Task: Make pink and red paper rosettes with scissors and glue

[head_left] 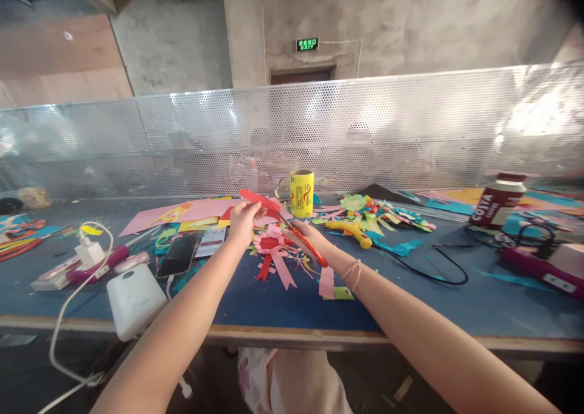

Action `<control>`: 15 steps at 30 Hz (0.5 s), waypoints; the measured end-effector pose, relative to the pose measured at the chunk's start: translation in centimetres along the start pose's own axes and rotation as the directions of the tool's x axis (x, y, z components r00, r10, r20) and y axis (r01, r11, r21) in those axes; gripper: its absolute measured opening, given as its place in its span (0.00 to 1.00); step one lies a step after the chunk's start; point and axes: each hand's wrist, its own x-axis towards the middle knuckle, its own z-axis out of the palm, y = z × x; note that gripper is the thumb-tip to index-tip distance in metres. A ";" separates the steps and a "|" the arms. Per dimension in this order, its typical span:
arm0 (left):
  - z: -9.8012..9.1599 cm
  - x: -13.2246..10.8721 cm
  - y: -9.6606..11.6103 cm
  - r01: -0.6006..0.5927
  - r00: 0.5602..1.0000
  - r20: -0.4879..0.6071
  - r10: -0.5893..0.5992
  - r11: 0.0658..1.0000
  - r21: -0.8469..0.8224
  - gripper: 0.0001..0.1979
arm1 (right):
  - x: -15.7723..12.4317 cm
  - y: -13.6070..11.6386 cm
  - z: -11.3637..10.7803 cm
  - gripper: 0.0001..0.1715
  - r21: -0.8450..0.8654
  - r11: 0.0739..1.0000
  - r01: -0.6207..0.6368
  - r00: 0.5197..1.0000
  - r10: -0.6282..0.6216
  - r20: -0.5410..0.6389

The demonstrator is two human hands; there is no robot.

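Observation:
My left hand (244, 222) pinches a strip of red paper (253, 197), which sticks out above the fingers and slants down to the right. My right hand (314, 234) is closed on scissors with orange-red handles (317, 255). Their blades point up and left, against the red strip; whether they are parted I cannot tell. Below and between the hands lies a pink and red paper rosette (269, 244) with ribbon tails (283, 271). A small pink paper piece (326, 282) rests on the table under my right wrist.
Beyond the hands stands a yellow roll (302, 194). A yellow glue gun (351, 228) lies right, its black cord trailing. Green and multicoloured paper rosettes (358, 204) sit behind it. Phone (177, 256), white power bank (135, 301) and cables are left; a brown bottle (497, 201) stands right.

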 end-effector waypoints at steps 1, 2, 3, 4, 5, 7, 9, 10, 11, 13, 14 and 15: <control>0.0 0.0 0.0 0.001 1.000 0.002 -0.001 1.000 -0.003 0.12 | 0.0 0.0 0.0 0.15 -0.003 1.000 -0.002 1.000 0.002 -0.001; 0.0 0.0 0.0 0.001 1.000 0.004 -0.001 1.000 -0.006 0.12 | 0.0 0.0 0.0 0.16 -0.006 1.000 -0.003 1.000 0.003 -0.002; 0.0 0.0 0.0 0.000 1.000 0.006 0.000 1.000 -0.009 0.12 | 0.0 -0.1 0.0 0.16 -0.008 1.000 -0.002 1.000 0.002 -0.002; -0.1 0.0 0.0 0.000 1.000 0.007 0.000 1.000 -0.009 0.13 | 0.0 -0.1 0.0 0.16 -0.007 1.000 0.001 1.000 -0.001 -0.001; -0.1 0.0 0.0 0.001 1.000 0.007 -0.001 1.000 -0.008 0.13 | 0.0 -0.1 -0.1 0.17 -0.006 1.000 0.005 1.000 -0.005 -0.001; -0.1 0.0 0.0 0.001 1.000 0.003 -0.001 1.000 0.000 0.13 | 0.0 -0.1 -0.1 0.17 -0.006 1.000 0.009 1.000 -0.009 -0.004; 0.0 0.0 0.0 0.000 1.000 -0.001 0.000 1.000 0.010 0.14 | 0.0 -0.1 -0.1 0.17 -0.012 1.000 0.013 1.000 -0.013 -0.007; 0.0 0.0 0.0 0.000 1.000 -0.002 0.000 1.000 0.012 0.14 | 0.0 -0.1 0.0 0.17 -0.017 1.000 0.017 1.000 -0.017 -0.011; 0.0 0.0 0.0 -0.001 1.000 -0.002 0.001 1.000 0.014 0.13 | 0.0 -0.1 0.0 0.17 -0.024 0.999 0.022 1.000 -0.022 -0.014; 0.0 0.0 0.0 -0.002 1.000 0.001 0.002 1.000 0.018 0.13 | 0.0 -0.1 0.0 0.17 -0.037 0.999 0.027 0.999 -0.028 -0.022; 0.0 0.0 0.0 -0.003 1.000 0.002 0.003 1.000 0.021 0.13 | 0.0 -0.1 0.0 0.17 -0.042 0.999 0.028 0.999 -0.029 -0.025; 0.0 0.0 0.0 -0.005 1.000 0.003 0.005 1.000 0.023 0.13 | 0.0 -0.1 0.0 0.17 -0.049 0.998 0.028 0.999 -0.029 -0.028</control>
